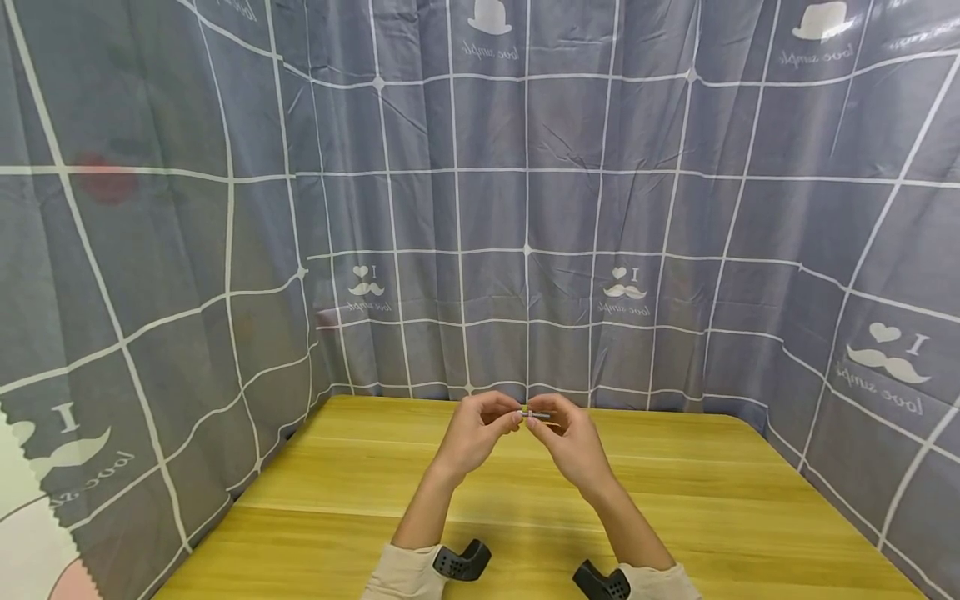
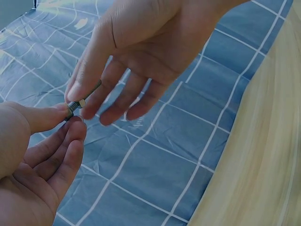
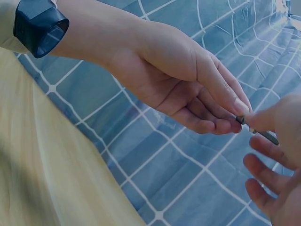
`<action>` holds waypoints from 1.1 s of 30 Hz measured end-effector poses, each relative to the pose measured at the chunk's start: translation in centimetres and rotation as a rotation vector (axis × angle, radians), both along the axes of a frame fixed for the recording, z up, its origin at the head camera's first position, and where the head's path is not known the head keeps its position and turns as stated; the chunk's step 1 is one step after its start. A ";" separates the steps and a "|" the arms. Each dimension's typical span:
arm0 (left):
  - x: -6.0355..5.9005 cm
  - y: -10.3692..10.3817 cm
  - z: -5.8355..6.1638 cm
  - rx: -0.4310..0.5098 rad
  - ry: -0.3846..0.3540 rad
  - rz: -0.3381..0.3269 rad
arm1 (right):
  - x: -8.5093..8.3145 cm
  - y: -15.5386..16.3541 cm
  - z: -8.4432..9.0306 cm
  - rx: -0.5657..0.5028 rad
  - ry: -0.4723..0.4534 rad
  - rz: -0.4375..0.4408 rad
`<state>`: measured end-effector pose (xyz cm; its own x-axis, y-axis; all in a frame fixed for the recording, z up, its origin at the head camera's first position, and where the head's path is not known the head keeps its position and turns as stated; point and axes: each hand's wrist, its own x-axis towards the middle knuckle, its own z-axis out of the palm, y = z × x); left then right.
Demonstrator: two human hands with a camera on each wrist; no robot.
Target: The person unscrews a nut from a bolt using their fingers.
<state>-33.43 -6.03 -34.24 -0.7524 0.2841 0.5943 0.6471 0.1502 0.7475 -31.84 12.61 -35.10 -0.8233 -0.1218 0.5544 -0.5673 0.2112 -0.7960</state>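
Note:
Close together over the table, both hands meet at a small metal bolt [image 1: 542,415]. My left hand [image 1: 471,433] pinches one end of it between thumb and fingertips. At the nut [image 2: 83,102] threaded on the bolt, the thumb and index finger of my right hand [image 1: 576,442] close in from either side. In the left wrist view the bolt's thin shank slants up past the right fingers. The right wrist view shows the left hand [image 3: 188,89] with its fingers curled in and the threaded shank [image 3: 268,136] beside the right fingers. Fingertips hide the bolt's head end.
The hands are above a yellow wood-grain table [image 1: 337,483]. Grey curtains with white grid lines [image 1: 495,208] hang behind it and along both sides. A black device [image 1: 462,561] sits on the left wrist, another [image 1: 600,581] on the right. A pale scalloped-edged cloth [image 1: 33,533] is at far left.

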 end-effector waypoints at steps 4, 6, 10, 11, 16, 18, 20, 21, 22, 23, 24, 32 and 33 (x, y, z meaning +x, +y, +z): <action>0.0 -0.1 0.0 -0.001 0.007 0.003 | -0.1 0.0 0.0 0.025 0.001 -0.020; 0.0 0.0 0.0 0.000 0.010 0.001 | -0.2 0.1 -0.1 0.043 0.004 -0.044; 0.0 -0.1 0.1 -0.001 0.010 0.000 | -0.2 0.1 -0.1 0.042 0.013 -0.039; 0.0 -0.1 0.1 -0.001 0.010 0.001 | -0.2 0.1 0.0 0.036 0.014 -0.030; -0.1 -0.2 0.0 0.007 0.012 -0.003 | 0.0 0.1 0.0 0.021 0.007 -0.030; 0.0 -0.2 0.1 0.008 0.011 -0.004 | 0.0 0.1 0.0 0.022 0.007 -0.041; 0.1 -0.2 0.1 0.009 0.009 -0.006 | 0.0 0.1 0.0 0.021 0.018 -0.046; 0.1 -0.3 0.1 0.008 0.011 -0.005 | 0.0 0.0 -0.1 0.020 0.026 -0.045; 0.1 -0.3 0.1 0.005 0.014 -0.003 | 0.0 0.0 -0.1 0.018 0.034 -0.041; 0.1 -0.3 0.1 0.006 0.015 -0.002 | 0.0 0.0 0.0 0.015 0.042 -0.035; 0.1 -0.3 0.1 0.008 0.016 -0.003 | -0.1 0.0 0.0 0.013 0.048 -0.032; -0.1 -0.3 0.1 0.007 0.016 -0.003 | -0.1 0.0 -0.1 0.028 0.015 -0.048; -0.1 -0.3 0.1 0.008 0.018 -0.005 | -0.1 0.0 -0.1 0.037 0.017 -0.055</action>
